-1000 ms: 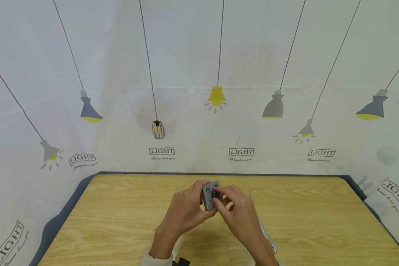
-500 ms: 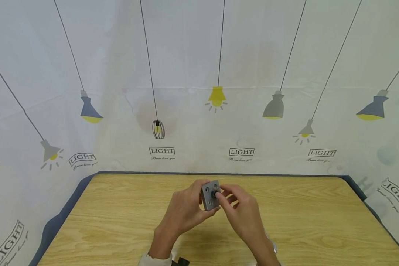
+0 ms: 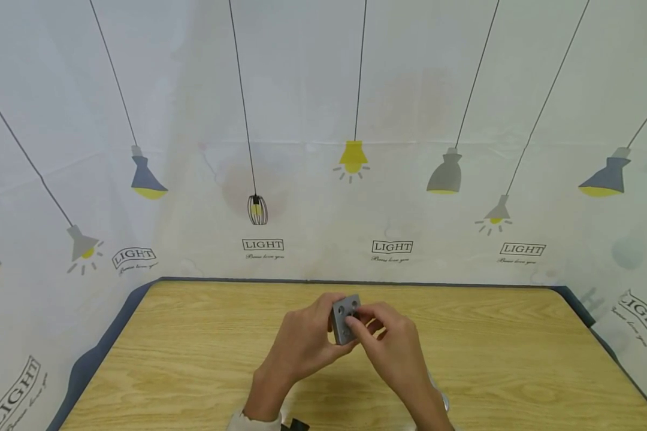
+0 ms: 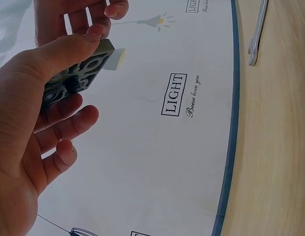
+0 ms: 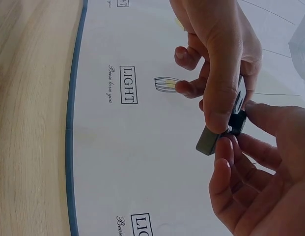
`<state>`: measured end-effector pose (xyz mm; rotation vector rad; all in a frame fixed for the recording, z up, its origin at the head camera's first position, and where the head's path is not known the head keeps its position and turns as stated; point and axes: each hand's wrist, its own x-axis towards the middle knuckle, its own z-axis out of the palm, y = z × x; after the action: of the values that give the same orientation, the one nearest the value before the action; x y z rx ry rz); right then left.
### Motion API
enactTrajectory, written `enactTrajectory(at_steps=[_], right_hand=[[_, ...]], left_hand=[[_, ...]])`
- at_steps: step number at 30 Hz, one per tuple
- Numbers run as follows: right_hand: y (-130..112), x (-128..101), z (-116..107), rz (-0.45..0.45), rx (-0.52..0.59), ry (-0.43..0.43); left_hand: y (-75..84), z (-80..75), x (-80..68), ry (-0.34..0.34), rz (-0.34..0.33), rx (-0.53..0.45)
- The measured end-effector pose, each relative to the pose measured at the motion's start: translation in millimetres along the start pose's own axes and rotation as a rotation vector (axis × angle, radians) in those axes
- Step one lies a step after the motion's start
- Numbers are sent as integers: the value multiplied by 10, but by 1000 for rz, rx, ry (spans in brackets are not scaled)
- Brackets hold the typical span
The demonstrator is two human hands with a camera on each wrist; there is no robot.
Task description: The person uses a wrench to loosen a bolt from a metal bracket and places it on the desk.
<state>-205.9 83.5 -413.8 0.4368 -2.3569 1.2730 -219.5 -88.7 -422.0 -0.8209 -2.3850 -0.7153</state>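
My left hand [image 3: 327, 326] grips a small square grey metal block [image 3: 345, 313] with several holes, held upright above the wooden table [image 3: 194, 359]. My right hand [image 3: 363, 324] pinches a small black part [image 5: 236, 121] set in the block's face. In the right wrist view the block [image 5: 213, 140] shows edge-on, with the left hand's thumb [image 5: 218, 98] across it and the right hand's fingers [image 5: 226, 162] below. The left wrist view shows the block's back [image 4: 76, 78] under the left thumb.
A silver wrench [image 3: 440, 400] lies on the table behind my right forearm, mostly hidden; its open end [image 4: 257, 34] shows in the left wrist view. A printed curtain [image 3: 323, 149] walls the table's back and sides. The table has a dark blue edge [image 3: 108, 335].
The right fingers have shifted on the block's face and now cover the black part that showed half a second ago. The block has moved slightly right.
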Motion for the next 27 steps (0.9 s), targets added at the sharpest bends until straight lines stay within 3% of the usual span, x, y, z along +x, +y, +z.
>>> enactTrajectory(at_steps=[27], right_hand=[[-15, -4, -15, -24, -35, -42]], left_hand=[[-16, -9, -5, -18, -8, 42]])
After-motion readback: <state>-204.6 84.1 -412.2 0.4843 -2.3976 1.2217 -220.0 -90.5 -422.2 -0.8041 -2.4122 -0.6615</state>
